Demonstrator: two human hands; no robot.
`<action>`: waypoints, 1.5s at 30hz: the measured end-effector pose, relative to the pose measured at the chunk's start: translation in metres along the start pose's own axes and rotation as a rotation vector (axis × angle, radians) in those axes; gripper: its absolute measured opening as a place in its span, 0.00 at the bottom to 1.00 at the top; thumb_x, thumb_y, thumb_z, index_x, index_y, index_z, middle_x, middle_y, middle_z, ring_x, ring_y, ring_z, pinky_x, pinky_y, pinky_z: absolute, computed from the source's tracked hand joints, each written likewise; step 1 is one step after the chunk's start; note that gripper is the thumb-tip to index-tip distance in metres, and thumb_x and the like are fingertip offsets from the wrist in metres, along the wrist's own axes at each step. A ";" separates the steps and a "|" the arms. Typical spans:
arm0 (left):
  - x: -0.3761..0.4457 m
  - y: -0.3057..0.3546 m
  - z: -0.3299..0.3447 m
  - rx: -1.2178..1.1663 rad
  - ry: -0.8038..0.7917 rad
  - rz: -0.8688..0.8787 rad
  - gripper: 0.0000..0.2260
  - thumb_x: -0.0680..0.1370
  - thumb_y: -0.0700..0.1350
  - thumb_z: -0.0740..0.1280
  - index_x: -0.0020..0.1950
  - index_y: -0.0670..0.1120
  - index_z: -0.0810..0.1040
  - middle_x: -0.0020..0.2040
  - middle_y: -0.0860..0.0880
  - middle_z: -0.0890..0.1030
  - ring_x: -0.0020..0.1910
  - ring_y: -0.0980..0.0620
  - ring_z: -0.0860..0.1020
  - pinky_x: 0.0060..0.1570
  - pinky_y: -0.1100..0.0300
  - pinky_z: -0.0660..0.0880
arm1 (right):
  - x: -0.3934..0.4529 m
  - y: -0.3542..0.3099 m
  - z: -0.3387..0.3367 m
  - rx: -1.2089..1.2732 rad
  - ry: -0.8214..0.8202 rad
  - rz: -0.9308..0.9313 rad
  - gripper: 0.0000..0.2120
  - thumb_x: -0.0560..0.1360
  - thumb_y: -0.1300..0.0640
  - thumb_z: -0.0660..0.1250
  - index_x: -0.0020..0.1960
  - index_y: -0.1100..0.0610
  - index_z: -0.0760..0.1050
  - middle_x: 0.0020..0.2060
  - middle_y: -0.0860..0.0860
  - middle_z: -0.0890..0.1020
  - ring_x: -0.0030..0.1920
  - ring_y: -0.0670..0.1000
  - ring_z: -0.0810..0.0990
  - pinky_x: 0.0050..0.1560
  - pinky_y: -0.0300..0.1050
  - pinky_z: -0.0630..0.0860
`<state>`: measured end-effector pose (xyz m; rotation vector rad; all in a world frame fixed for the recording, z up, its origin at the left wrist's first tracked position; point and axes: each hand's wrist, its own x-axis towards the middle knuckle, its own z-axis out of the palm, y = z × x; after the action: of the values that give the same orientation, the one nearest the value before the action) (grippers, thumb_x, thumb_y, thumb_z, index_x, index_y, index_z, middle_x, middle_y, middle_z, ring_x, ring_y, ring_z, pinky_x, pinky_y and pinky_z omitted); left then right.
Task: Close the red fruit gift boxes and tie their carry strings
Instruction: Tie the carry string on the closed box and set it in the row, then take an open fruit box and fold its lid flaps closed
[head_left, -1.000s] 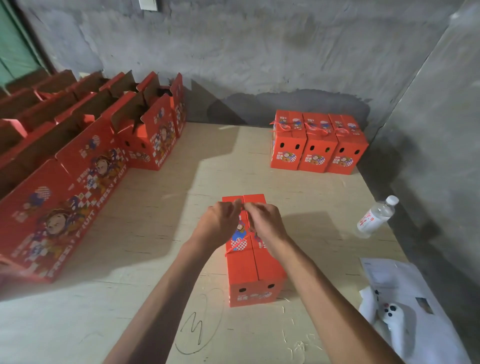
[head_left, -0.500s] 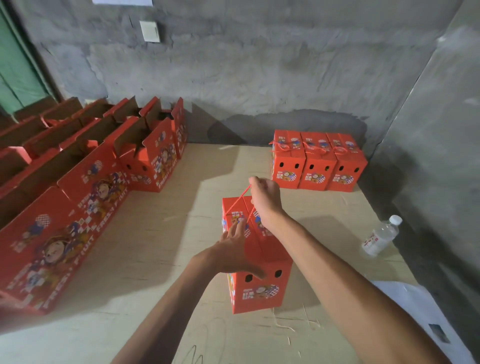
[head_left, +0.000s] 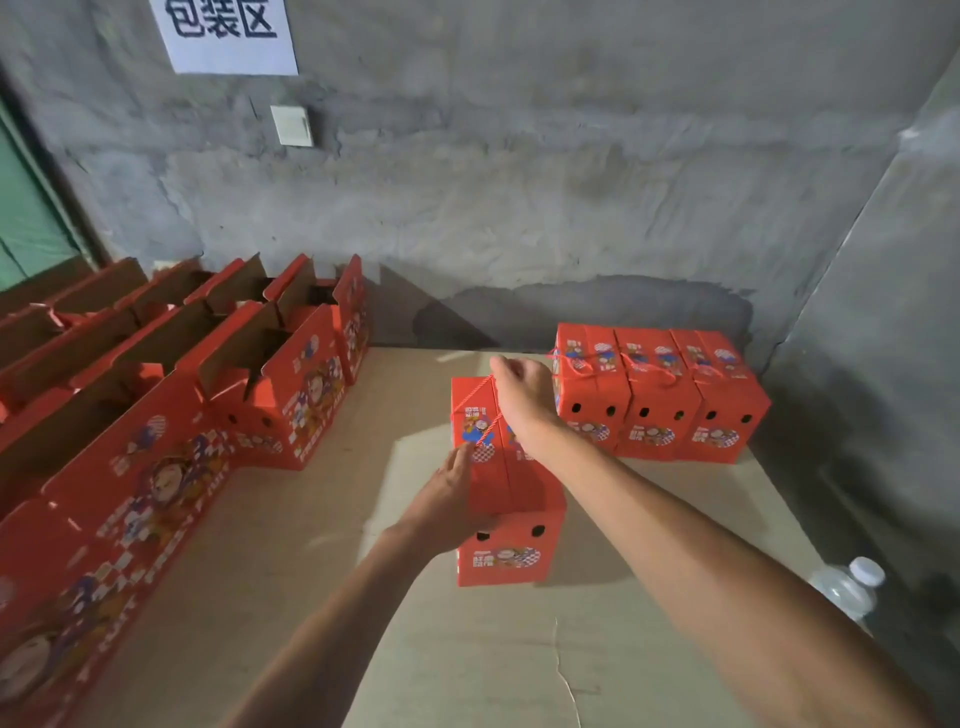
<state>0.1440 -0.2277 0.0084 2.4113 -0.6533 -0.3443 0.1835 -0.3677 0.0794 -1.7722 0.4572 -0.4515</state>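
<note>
Since a second ago both hands left the knot on top: right hand (head_left: 522, 395) has risen and now pinches the red carry string (head_left: 474, 399), pulling it taut above the closed red gift box (head_left: 506, 499), fingers curled on the string, while left hand (head_left: 451, 499) has dropped to the box's left side, fingers fairly straight and pressed flat against it. Box sits mid-counter (head_left: 291, 561), near the three finished boxes (head_left: 660, 400) at the back right, open boxes (head_left: 156, 415) at left. Looks tied and ready to move to the finished row.
</note>
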 end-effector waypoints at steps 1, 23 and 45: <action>0.020 -0.002 -0.004 0.005 0.000 -0.003 0.49 0.71 0.44 0.79 0.83 0.43 0.50 0.78 0.45 0.63 0.71 0.42 0.71 0.66 0.51 0.72 | 0.018 0.000 0.003 -0.006 0.005 -0.005 0.20 0.78 0.54 0.64 0.30 0.52 0.63 0.18 0.43 0.66 0.21 0.44 0.64 0.26 0.42 0.62; 0.381 -0.062 0.038 0.132 0.035 0.049 0.44 0.73 0.46 0.76 0.83 0.49 0.55 0.81 0.50 0.62 0.72 0.42 0.72 0.65 0.48 0.72 | 0.333 0.108 0.019 -0.287 0.009 -0.044 0.15 0.79 0.53 0.67 0.43 0.66 0.77 0.33 0.56 0.75 0.33 0.51 0.71 0.27 0.41 0.63; 0.178 -0.180 -0.130 0.264 0.627 -0.172 0.16 0.80 0.49 0.66 0.68 0.51 0.77 0.67 0.51 0.77 0.68 0.48 0.73 0.66 0.51 0.70 | 0.152 0.031 0.226 -0.447 -0.279 -0.187 0.20 0.74 0.35 0.69 0.53 0.51 0.81 0.52 0.48 0.86 0.53 0.53 0.83 0.50 0.46 0.75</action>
<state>0.4115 -0.1332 -0.0174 2.6233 -0.2153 0.4493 0.4293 -0.2703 0.0058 -2.2845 0.2021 -0.2329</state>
